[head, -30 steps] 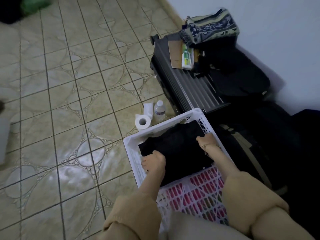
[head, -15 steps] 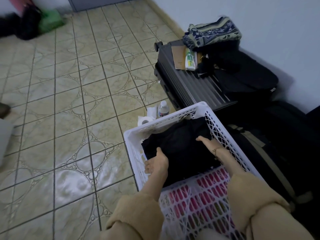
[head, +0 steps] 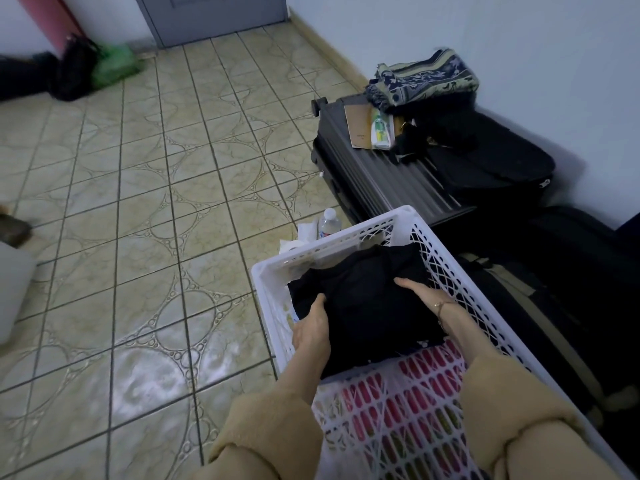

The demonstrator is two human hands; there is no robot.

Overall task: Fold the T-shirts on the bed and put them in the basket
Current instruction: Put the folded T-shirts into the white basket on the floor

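Floor (head: 138, 209) of patterned tile carries everything. Suitcase (head: 374, 174) lies flat by the wall, beyond the basket's far corner. Basket (head: 332, 244) (white lattice) stands on the tiles, a folded black T-shirt (head: 367, 306) lying in its far half. Left hand (head: 311, 329) rests at the shirt's left edge, right hand (head: 420, 294) at its right edge, fingers straight against the cloth. Bottle (head: 329, 221) stands just outside the far rim.

Left of basket (head: 332, 244): I see bare tiled floor (head: 138, 237), wide open.
Far rim: bottle (head: 329, 221) and paper roll (head: 294, 244) just beside it.
Right: suitcase (head: 374, 174) and dark bags (head: 554, 271) crowd close.
Above basket: open.
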